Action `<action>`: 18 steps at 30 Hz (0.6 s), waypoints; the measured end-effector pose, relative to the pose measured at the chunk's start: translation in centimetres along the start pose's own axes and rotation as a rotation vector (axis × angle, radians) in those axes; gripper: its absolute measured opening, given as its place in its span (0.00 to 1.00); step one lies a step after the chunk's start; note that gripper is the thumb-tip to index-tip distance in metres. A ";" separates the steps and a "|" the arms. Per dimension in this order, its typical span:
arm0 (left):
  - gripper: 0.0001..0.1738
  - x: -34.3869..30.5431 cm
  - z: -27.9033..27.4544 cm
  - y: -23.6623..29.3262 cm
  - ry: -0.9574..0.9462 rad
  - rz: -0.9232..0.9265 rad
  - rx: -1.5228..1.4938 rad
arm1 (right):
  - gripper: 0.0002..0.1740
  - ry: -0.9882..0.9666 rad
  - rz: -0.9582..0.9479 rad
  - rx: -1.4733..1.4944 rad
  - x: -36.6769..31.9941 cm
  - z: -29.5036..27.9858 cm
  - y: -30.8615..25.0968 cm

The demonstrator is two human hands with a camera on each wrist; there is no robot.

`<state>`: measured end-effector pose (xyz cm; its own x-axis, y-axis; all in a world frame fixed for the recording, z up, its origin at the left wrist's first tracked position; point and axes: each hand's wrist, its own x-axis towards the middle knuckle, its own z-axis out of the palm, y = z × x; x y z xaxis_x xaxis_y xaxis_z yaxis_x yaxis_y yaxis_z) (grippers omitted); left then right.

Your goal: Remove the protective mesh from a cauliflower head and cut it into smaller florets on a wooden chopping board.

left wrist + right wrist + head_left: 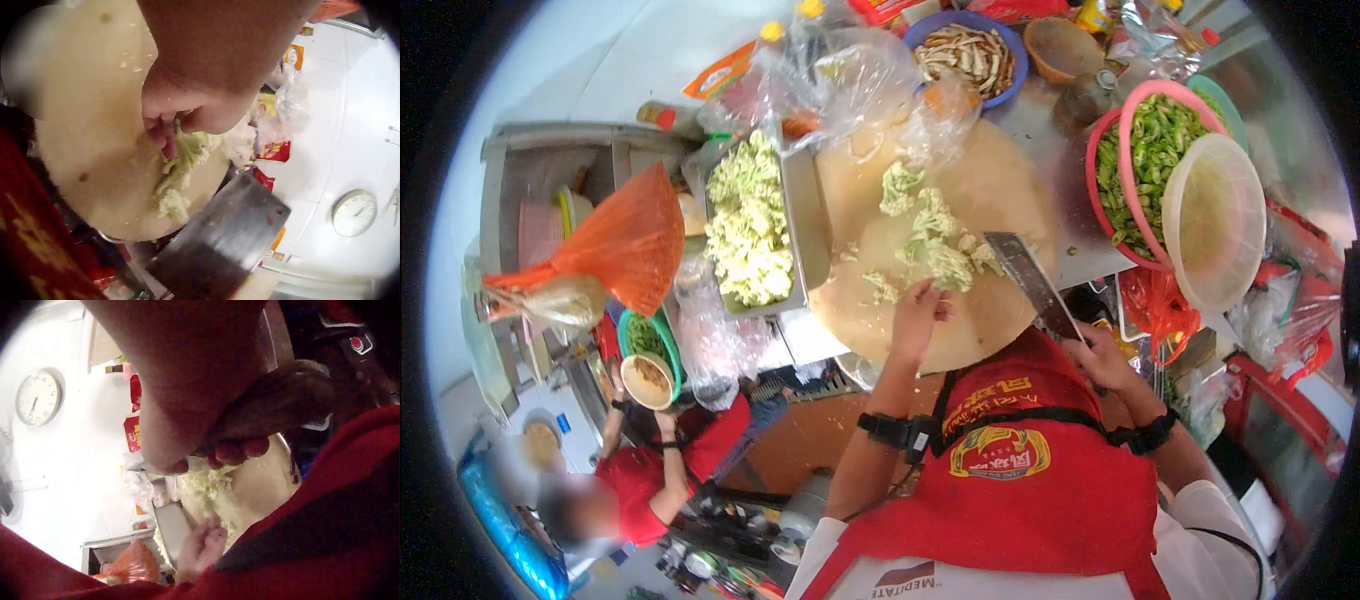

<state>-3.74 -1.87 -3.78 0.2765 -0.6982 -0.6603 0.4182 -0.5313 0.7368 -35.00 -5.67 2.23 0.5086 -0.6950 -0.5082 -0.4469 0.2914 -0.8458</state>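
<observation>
My left hand [920, 318] is at the near side of the round chopping board [990, 335], thumb and fingers pinching a piece of cauliflower [190, 145] by its stem. More cauliflower florets [902, 188] and small crumbs lie across the middle of the board. At the board's right edge my right hand [1099, 357] grips a cleaver [1032, 283] by its handle. Its broad blade points away over the board, with its tip near the florets. In the right wrist view, the fingers [230, 454] curl round the dark handle.
Left of the board stands a metal tray [805, 225] of cut cauliflower. Plastic bags [840, 85] and a blue bowl [1022, 60] of sliced strips sit behind. At right are a pink basket [1130, 130] of green peppers and a white strainer [1215, 225]. Another person [665, 480] works at lower left.
</observation>
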 end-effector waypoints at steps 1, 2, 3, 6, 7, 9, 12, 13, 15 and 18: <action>0.13 -0.5 0.3 -1.3 0.020 -0.022 -0.050 | 0.20 -0.007 -0.162 -0.114 0.5 0.3 -0.3; 0.14 -0.7 0.4 -2.3 0.053 0.016 0.034 | 0.21 -0.059 -0.221 -0.187 0.8 0.5 -0.8; 0.14 -0.9 0.4 -3.4 0.086 0.053 0.116 | 0.23 -0.107 -0.283 -0.257 1.0 0.7 -1.4; 0.15 -0.3 0.0 -5.7 0.129 0.105 0.254 | 0.28 -0.326 -0.184 -0.376 1.4 1.0 -4.1; 0.15 -0.1 0.1 -5.5 0.129 0.115 0.287 | 0.28 -0.331 -0.151 -0.394 1.4 1.3 -4.2; 0.15 -0.4 0.1 -5.2 0.173 0.130 0.373 | 0.27 -0.335 -0.089 -0.424 1.4 2.1 -4.4; 0.14 -1.1 0.8 -4.1 0.208 0.114 0.499 | 0.27 -0.335 -0.062 -0.500 1.6 2.6 -5.2; 0.14 -1.1 0.9 -4.3 0.215 0.102 0.541 | 0.27 -0.335 -0.064 -0.528 1.7 2.7 -5.0; 0.15 -0.5 0.4 -5.5 0.231 0.148 0.602 | 0.27 -0.339 -0.015 -0.525 1.9 3.1 -4.6; 0.15 -0.4 0.4 -5.5 0.238 0.141 0.652 | 0.27 -0.314 0.057 -0.623 2.4 4.7 -4.2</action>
<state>-6.49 1.14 -7.53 0.5024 -0.6971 -0.5116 -0.2178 -0.6746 0.7053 -28.45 -5.45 3.85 0.6184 -0.4397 -0.6514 -0.7703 -0.1746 -0.6134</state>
